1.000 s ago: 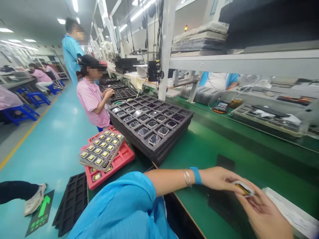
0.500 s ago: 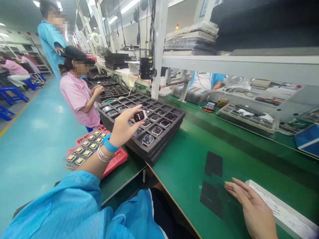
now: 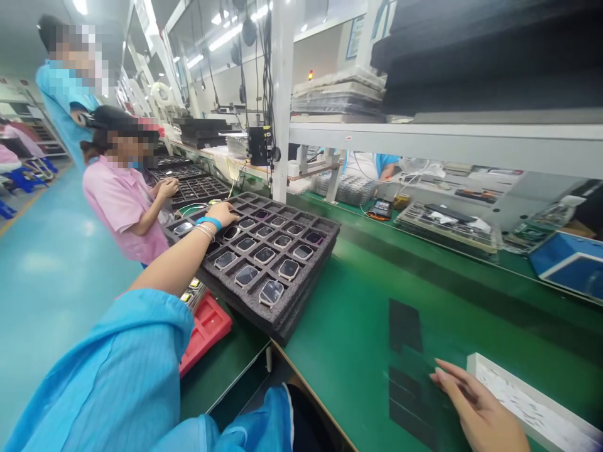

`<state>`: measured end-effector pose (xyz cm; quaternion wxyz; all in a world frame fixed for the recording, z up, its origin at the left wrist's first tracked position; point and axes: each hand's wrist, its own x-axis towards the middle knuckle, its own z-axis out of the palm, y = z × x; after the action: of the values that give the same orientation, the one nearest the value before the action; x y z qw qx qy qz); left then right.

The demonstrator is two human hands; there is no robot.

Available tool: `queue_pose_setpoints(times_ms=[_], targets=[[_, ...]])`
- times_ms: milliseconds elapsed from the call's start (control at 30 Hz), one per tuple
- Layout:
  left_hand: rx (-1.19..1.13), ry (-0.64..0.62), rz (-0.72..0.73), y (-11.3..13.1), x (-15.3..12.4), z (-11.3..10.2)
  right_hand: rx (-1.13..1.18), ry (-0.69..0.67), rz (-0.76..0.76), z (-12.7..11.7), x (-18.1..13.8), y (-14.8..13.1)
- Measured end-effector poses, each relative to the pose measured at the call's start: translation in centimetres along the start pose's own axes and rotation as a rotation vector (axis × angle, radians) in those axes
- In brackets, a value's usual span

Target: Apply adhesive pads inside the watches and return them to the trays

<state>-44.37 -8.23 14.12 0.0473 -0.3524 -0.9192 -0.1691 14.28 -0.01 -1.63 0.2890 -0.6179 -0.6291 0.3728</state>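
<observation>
My left hand (image 3: pixel 220 215), with a blue wristband and thin bangles, rests at the far left corner of a black foam tray (image 3: pixel 313 276). Its fingertips are down among the cells, and I cannot see whether they hold anything. Several square glass-faced watch bodies, one being (image 3: pixel 271 292), sit in the tray's cells. My right hand (image 3: pixel 475 402) lies open and empty on the green bench mat (image 3: pixel 343 376), just beside a white tray (image 3: pixel 532 397).
A red tray (image 3: pixel 205 333) holding yellow-faced parts (image 3: pixel 193 294) sits below my left arm. Dark pads (image 3: pixel 405 326) lie on the mat. A co-worker in pink (image 3: pixel 117 210) works at more black trays (image 3: pixel 198 191). A white shelf (image 3: pixel 424 141) runs overhead.
My left hand has moved from above the tray, where it pinched a watch body, down to the tray's far corner. That body no longer shows. My right hand has barely moved.
</observation>
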Motion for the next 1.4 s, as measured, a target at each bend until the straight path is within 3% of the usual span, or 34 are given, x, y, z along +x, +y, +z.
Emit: queue_pose_setpoints(times_ms=[100, 200, 367, 533, 667, 733, 800, 867, 933, 1033, 1133, 1233, 1400], targets=[[0.078, 0.002, -0.013, 1.5, -0.2, -0.1, 0.031, -0.003, 0.000, 0.2, 0.1, -0.3], [0.195, 0.076, 0.034, 4.9, -0.3, -0.3, 0.011, 0.005, -0.046, 0.2, 0.2, -0.1], [0.185, -0.083, 0.023, 9.8, 1.1, 1.3, -0.020, 0.012, -0.159, -0.1, 0.4, 1.1], [0.147, -0.106, 0.001, 10.1, 1.9, 1.8, -0.043, 0.010, -0.243, 0.0, 0.5, 1.3], [0.071, -0.060, 0.074, 9.2, 0.9, -0.6, -0.053, 0.027, -0.258, 0.0, 0.4, 1.0], [-0.278, -0.005, 0.155, 9.2, -1.2, -2.5, -0.043, 0.049, -0.250, -0.2, 0.2, 0.8], [-0.896, 0.022, 0.271, 9.6, -5.1, -4.0, -0.023, 0.086, -0.243, -0.5, -0.1, 0.3], [-1.412, -0.023, 0.376, 10.4, -10.5, -4.6, 0.017, 0.146, -0.259, -0.7, -0.7, -0.7], [-1.713, -0.063, 0.455, 11.6, -16.8, -3.8, 0.086, 0.220, -0.311, -0.9, -1.9, -2.4], [-1.886, -0.332, 0.585, 14.1, -24.9, -0.9, 0.195, 0.291, -0.495, -1.2, -5.2, -5.9], [-1.978, -0.572, 0.631, 16.9, -29.6, 2.3, 0.267, 0.282, -0.807, -1.4, -9.3, -9.8], [-1.997, -0.674, 0.573, 19.2, -31.6, 4.6, 0.283, 0.291, -1.021, -1.3, -12.0, -12.5], [-1.950, -0.694, 0.511, 20.4, -32.8, 6.0, 0.254, 0.249, -1.010, -1.1, -13.1, -12.6]])
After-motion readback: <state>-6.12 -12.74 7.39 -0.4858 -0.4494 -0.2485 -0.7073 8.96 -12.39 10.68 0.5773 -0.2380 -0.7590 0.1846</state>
